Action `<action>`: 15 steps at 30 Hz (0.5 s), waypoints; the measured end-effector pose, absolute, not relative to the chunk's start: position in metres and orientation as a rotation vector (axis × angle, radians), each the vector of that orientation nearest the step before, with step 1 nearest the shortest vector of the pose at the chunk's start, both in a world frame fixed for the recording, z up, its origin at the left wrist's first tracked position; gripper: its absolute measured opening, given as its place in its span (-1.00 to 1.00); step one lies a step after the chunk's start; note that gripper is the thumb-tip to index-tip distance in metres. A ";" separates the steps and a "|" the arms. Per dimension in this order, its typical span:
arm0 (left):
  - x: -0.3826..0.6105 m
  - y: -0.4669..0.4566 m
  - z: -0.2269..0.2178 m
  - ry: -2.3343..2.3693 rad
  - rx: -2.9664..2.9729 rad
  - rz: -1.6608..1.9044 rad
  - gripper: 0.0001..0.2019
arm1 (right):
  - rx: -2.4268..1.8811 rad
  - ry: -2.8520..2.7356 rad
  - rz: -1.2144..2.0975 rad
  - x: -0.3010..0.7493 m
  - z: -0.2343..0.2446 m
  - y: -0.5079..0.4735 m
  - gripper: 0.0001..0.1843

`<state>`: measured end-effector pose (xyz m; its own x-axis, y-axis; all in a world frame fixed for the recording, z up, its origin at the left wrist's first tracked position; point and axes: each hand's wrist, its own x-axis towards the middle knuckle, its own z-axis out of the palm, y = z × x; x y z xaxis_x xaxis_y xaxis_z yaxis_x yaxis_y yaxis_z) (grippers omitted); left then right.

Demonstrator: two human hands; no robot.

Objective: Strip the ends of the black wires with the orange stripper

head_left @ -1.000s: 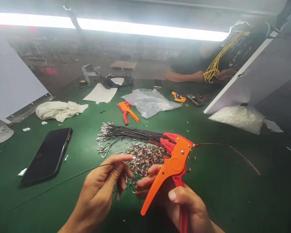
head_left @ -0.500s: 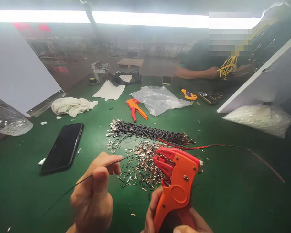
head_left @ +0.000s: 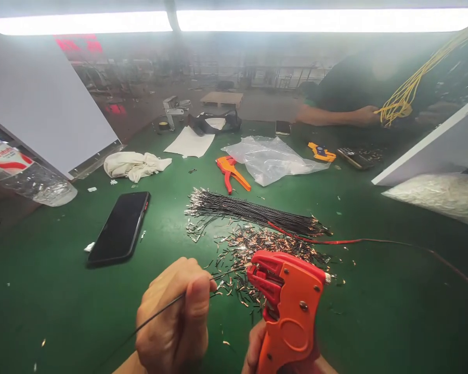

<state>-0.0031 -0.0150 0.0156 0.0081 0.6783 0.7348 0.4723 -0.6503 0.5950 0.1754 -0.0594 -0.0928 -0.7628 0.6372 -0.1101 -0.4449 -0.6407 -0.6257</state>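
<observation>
My left hand is closed in a pinch on a thin black wire, whose tip reaches the jaws of an orange and red wire stripper. My right hand, mostly hidden below the tool at the bottom edge, grips the stripper's handles. Behind the tool lies a bundle of black wires with stripped ends, and a heap of cut insulation bits. A red wire runs off to the right.
A black phone lies left on the green mat. Farther back are a white cloth, a second orange stripper, a clear plastic bag and a plastic bottle. Across the table another person's hand holds yellow wires.
The stripper has come lower and nearer, its head turned left. My left hand closed tighter on the black wire and brought its tip to the jaws. The view shifted right.
</observation>
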 end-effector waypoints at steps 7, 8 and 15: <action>-0.004 -0.013 0.017 1.154 2.319 1.640 -0.74 | -0.397 -0.813 2.423 0.179 -0.089 -0.052 -0.19; -0.004 -0.012 0.018 1.152 2.364 1.613 -0.74 | -0.390 -0.814 2.432 0.180 -0.086 -0.053 -0.19; 0.001 -0.012 0.025 1.173 2.436 1.599 -0.71 | -0.721 -0.690 2.177 0.181 -0.052 -0.083 -0.48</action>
